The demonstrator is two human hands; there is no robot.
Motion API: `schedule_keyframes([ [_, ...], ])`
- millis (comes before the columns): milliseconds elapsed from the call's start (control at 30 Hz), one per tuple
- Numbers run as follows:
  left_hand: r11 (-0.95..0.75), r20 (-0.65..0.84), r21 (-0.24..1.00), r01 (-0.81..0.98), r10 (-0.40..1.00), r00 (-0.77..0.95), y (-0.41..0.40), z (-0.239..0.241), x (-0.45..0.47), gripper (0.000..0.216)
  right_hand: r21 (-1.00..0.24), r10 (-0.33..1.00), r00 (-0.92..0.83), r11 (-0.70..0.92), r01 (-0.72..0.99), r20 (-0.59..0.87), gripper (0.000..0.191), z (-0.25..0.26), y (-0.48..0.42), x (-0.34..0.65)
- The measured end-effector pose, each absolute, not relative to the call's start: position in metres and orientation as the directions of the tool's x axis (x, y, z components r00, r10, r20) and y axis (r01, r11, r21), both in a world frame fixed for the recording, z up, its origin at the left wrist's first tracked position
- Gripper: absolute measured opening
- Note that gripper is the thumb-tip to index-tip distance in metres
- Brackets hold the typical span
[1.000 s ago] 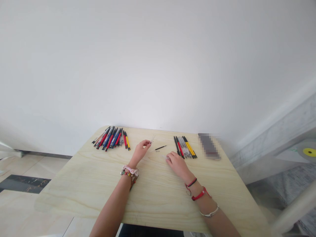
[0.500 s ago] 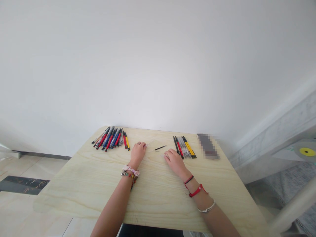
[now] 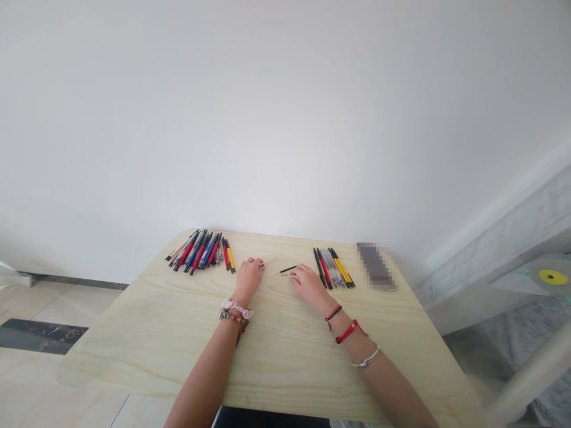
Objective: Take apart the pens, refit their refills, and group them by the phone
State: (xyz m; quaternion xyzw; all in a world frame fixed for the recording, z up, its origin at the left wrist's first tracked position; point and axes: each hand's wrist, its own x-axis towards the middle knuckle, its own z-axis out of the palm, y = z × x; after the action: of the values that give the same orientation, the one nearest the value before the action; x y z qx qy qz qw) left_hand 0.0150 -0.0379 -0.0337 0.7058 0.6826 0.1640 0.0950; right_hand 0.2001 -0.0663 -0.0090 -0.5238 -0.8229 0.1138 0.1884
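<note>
My left hand (image 3: 248, 276) rests on the pale wooden table (image 3: 276, 351), fingers curled round a small clear pen part (image 3: 264, 264) whose tip pokes out to the right. My right hand (image 3: 307, 280) lies on the table with its fingertips touching the end of a thin black refill (image 3: 288, 269) that lies between the two hands. A bunch of red, blue, black and yellow pens (image 3: 203, 250) lies at the far left. A smaller row of black, red, clear and yellow pens (image 3: 333, 267) lies just right of my right hand.
A blurred flat dark object (image 3: 375, 266) lies at the table's far right corner. A white wall stands right behind the table. Tiled floor shows at the left, and a grey stone ledge with a yellow disc (image 3: 552, 276) at the right.
My left hand came down from a raised position onto the table with the clear part. My right hand slid forward and left until its fingertips reached the black refill.
</note>
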Motion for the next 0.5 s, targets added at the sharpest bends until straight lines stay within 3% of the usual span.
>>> schedule_keyframes([
  [300,-0.078,0.161,0.383,0.920,0.987,0.017,-0.038,-0.035,0.014,0.023,-0.284,0.912,-0.400,0.409,0.867,0.092,0.013,-0.012,-0.044,0.184],
  [500,-0.139,0.275,0.453,0.880,0.961,0.011,-0.037,-0.035,0.016,0.020,-0.255,0.903,-0.416,0.429,0.866,0.106,0.015,-0.016,-0.042,0.188],
])
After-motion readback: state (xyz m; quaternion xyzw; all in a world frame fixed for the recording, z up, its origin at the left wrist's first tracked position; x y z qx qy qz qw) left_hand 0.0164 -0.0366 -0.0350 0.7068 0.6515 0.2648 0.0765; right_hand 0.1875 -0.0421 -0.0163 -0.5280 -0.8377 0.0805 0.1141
